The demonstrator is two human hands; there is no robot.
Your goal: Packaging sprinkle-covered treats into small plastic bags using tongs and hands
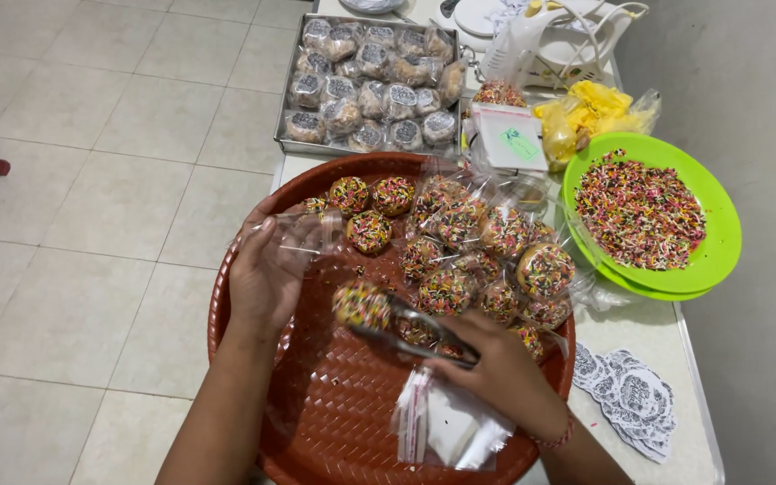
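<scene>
My left hand (265, 274) holds a small clear plastic bag (303, 235) open over the left side of a round brown woven tray (352, 413). My right hand (494, 368) grips metal tongs (419, 330), and the tongs clamp a sprinkle-covered round treat (361, 304) just beside the bag's mouth. Three unwrapped sprinkled treats (370, 208) lie at the tray's far left. Several bagged treats (487, 251) fill the tray's right half.
A stack of empty clear bags (446, 427) lies on the tray near my right wrist. A green plate of loose sprinkles (644, 211) sits to the right. A metal tray of wrapped cakes (370, 81) stands behind. Printed stickers (630, 395) lie at the table's right edge.
</scene>
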